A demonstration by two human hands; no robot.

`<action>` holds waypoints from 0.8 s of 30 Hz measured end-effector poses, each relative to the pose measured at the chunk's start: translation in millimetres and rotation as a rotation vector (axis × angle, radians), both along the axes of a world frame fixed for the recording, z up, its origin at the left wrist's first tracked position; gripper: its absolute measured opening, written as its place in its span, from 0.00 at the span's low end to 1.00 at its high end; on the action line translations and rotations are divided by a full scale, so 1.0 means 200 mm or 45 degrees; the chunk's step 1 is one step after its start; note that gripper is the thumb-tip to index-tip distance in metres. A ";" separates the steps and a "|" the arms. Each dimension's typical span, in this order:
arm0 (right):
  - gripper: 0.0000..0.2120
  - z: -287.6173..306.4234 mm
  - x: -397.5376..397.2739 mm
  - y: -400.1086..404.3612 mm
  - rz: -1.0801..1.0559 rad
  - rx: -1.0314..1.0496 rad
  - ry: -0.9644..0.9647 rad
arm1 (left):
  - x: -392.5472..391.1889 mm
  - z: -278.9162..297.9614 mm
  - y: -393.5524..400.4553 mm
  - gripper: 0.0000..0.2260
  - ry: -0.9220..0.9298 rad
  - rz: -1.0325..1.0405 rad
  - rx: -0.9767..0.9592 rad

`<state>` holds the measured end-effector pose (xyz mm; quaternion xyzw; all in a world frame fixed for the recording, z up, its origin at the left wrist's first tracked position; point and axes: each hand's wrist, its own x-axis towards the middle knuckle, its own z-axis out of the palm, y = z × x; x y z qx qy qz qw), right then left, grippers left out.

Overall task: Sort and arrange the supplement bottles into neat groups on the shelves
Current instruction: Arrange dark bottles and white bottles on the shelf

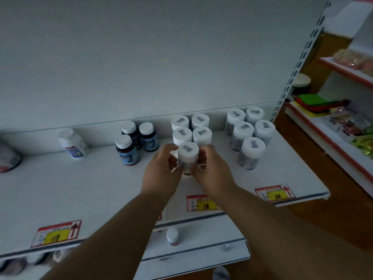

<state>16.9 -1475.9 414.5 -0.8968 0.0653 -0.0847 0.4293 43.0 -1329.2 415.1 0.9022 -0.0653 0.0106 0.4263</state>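
Note:
On the white shelf [80,188] a white-capped bottle [188,154] stands at the front of a cluster of several like bottles [191,128]. My left hand [161,170] and my right hand [212,170] curl round that front bottle from either side. To the right stands a second group of several white-capped bottles [248,132]. Left of my hands are three dark bottles with blue labels [137,140]. A lone white bottle [73,143] leans farther left.
Red and yellow price tags [201,203] line the shelf's front edge. A small bottle [172,236] stands on the lower shelf. A dark object [8,158] lies at the far left. Another rack with colourful goods [343,122] stands to the right over a wooden floor.

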 end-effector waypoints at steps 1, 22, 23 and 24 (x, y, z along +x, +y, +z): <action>0.16 -0.01 0.02 -0.01 0.006 0.005 0.003 | 0.01 0.01 -0.01 0.19 -0.004 0.020 0.019; 0.22 0.22 -0.88 0.93 0.237 -0.162 -0.146 | -0.94 0.13 1.09 0.24 -0.207 -0.048 0.131; 0.21 0.19 -0.91 1.02 0.304 -0.144 -0.184 | -1.01 0.12 1.19 0.23 -0.201 0.024 0.146; 0.21 0.16 -0.95 1.11 0.374 -0.120 -0.218 | -1.07 0.09 1.30 0.23 -0.204 0.107 0.163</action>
